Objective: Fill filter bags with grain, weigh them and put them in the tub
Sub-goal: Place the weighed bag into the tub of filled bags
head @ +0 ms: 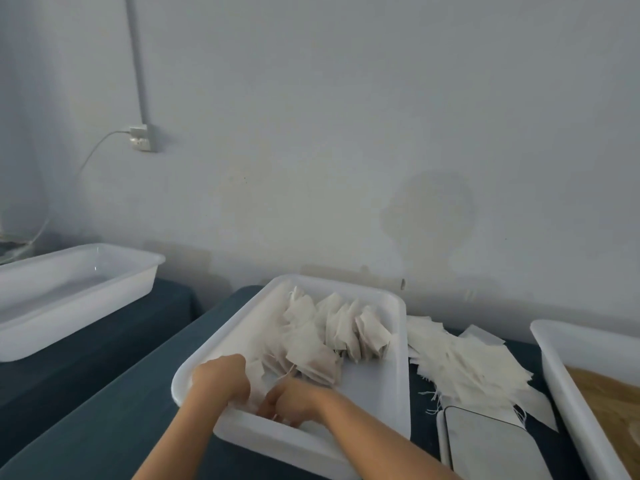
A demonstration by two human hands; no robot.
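wall socket (141, 137) | plugged cable (90, 154) | vertical conduit (136, 57) | wall stain (429, 209)

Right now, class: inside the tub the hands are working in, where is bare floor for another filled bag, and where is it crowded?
In the middle tub, bare floor shows along the right wall, beside the filled bags. The far and centre are crowded with bags. The near left corner is taken by the left hand and right hand, both curled round a bag.

Head camera looks forward and down, close over the tub (398, 341).
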